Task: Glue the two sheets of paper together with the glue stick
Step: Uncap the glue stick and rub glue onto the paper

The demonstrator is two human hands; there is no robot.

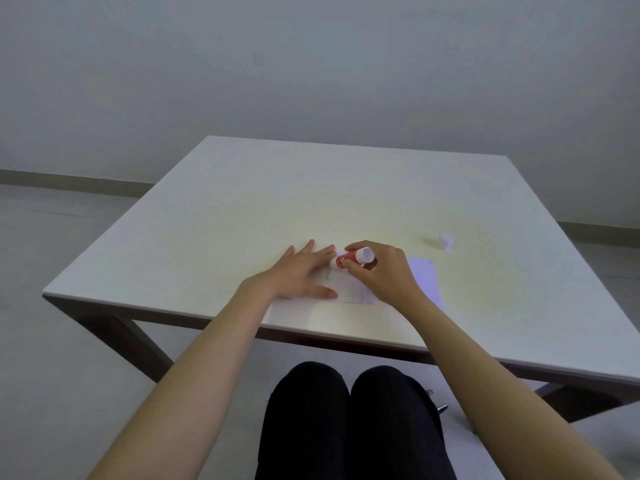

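Paper (346,317) lies at the table's (214,209) near edge under my flat, spread left hand (298,275). My right hand (381,271) grips the glue stick (353,257), tip down on it.

No text can be read; the print on the red glue stick (349,258) is too blurred.

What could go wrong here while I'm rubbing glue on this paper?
The sheet being glued lies close to the table's near edge, so it may slide off if your flat left hand eases up. The right hand holds the glue stick tilted low, which could smear glue onto the table. The cap stands apart and could get knocked away.
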